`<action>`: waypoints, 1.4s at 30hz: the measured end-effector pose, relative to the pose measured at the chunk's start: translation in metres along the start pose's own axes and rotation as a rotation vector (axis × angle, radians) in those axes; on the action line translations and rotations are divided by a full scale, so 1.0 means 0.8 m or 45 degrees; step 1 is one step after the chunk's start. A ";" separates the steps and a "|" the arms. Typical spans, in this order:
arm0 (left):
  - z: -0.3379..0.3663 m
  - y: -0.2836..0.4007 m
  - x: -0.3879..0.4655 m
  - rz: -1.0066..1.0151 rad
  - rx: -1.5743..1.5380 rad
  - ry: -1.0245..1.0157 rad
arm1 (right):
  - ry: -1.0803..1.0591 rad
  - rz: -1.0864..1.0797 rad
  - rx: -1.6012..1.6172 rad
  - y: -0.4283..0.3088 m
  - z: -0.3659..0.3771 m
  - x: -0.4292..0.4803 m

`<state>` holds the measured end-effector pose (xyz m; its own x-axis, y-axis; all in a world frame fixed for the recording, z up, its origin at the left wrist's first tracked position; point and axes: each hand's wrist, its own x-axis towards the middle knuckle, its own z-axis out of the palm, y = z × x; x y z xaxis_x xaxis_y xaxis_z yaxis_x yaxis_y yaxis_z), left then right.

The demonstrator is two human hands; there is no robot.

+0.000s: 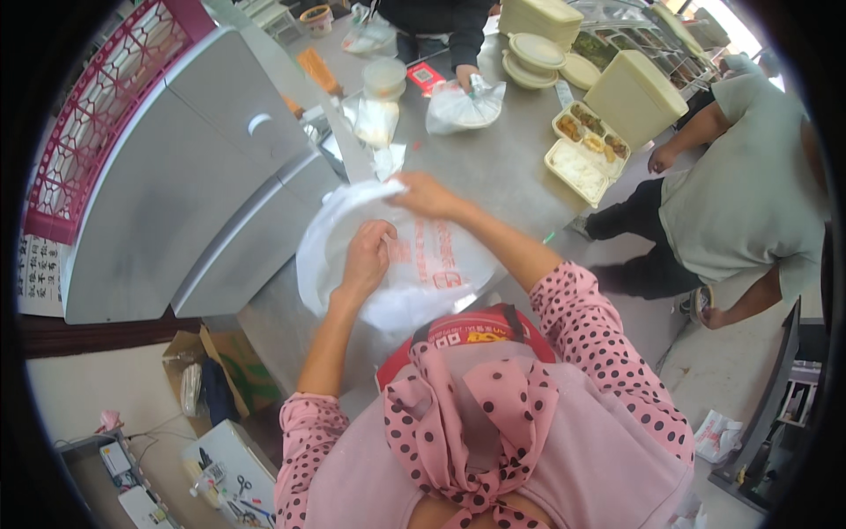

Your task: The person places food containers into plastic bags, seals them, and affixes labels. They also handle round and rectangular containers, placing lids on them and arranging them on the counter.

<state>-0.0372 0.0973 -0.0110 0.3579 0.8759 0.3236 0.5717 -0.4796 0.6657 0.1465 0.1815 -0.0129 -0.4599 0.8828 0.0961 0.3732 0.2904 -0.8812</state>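
Observation:
A white plastic bag (462, 248) with red printing lies spread out before me on the metal counter (509, 165), close to my waist. My right hand (423, 195) pinches the bag's far rim, which is bunched at the fingertips. My left hand (369, 258) is over the left part of the bag with its fingers curled. What those fingers hold, if anything, is hidden. Inside the bag's left side a pale rounded shape shows faintly through the plastic. A red apron (486, 330) touches the counter's near edge.
Across the counter, a person's hand (466, 76) grips a tied white bag (462, 112). At right stand an open meal box (585, 168), stacked boxes (634, 99) and lidded bowls (532, 63). A grey refrigerator (178, 159) borders the left. Another person (740, 185) stands at right.

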 end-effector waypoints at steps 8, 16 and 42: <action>0.017 -0.052 0.004 -0.495 0.586 -0.920 | 0.331 0.442 0.154 -0.057 -0.087 -0.008; 0.004 -0.060 -0.005 -0.535 0.266 -1.102 | 0.634 0.267 0.219 0.018 -0.139 -0.020; -0.024 -0.079 -0.051 -0.623 0.507 -1.141 | 0.055 0.500 0.085 0.123 -0.021 -0.040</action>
<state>-0.1016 0.0931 -0.0534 0.3416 0.6971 -0.6304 0.9383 -0.2143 0.2715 0.2114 0.1883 -0.0945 -0.2578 0.9370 -0.2358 0.4600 -0.0956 -0.8827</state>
